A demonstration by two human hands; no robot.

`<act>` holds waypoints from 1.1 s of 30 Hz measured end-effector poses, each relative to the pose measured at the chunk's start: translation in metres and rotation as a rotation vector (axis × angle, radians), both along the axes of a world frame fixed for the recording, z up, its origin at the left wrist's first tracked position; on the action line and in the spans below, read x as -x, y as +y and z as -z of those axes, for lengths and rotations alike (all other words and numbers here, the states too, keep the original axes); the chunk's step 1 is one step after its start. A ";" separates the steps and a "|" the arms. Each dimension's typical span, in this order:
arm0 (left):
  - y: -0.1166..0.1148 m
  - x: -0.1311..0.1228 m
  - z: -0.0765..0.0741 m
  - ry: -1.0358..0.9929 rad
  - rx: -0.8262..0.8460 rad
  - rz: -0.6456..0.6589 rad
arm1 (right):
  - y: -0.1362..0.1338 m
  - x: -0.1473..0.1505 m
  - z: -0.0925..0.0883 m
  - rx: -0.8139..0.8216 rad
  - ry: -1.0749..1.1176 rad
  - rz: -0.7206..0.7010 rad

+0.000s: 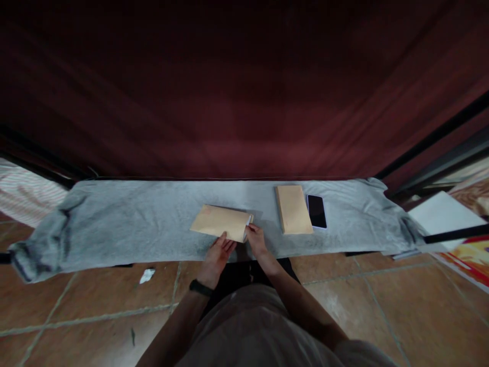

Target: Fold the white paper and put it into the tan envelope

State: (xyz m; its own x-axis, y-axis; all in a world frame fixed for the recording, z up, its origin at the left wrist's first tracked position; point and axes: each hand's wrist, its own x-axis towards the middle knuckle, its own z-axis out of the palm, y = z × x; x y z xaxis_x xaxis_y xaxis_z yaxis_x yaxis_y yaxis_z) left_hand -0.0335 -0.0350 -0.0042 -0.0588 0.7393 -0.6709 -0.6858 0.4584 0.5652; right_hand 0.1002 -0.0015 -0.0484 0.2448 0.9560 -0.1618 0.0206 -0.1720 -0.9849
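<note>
A tan paper envelope (221, 221) lies slantwise over the grey cloth, near its front edge. My left hand (218, 253) holds the envelope's lower edge, with the fingertips partly hidden beneath it. At the envelope's right end, my right hand (255, 238) has its fingers closed on a white paper edge (249, 220) that shows at the opening. To the right lies a stack of tan envelopes (295, 209), and a dark-screened phone (317, 211) rests against its right side.
The grey cloth (153, 224) covers a long narrow surface below a dark red curtain (244, 122). Black bars (435, 137) stand at both sides. A white sheet (445, 219) is at far right. A white scrap (147, 276) lies on the tiled floor.
</note>
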 end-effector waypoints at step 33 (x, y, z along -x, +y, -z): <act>0.045 0.014 -0.007 0.303 -0.107 0.210 | -0.017 -0.020 -0.020 -0.005 0.239 0.126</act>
State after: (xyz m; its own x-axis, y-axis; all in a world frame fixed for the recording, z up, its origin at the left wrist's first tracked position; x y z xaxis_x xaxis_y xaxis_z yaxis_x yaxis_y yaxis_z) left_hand -0.0477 0.0103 0.0032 -0.0821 0.8214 -0.5644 -0.3774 0.4985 0.7804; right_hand 0.1202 -0.0185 -0.0288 0.3176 0.9211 -0.2251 -0.2340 -0.1539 -0.9600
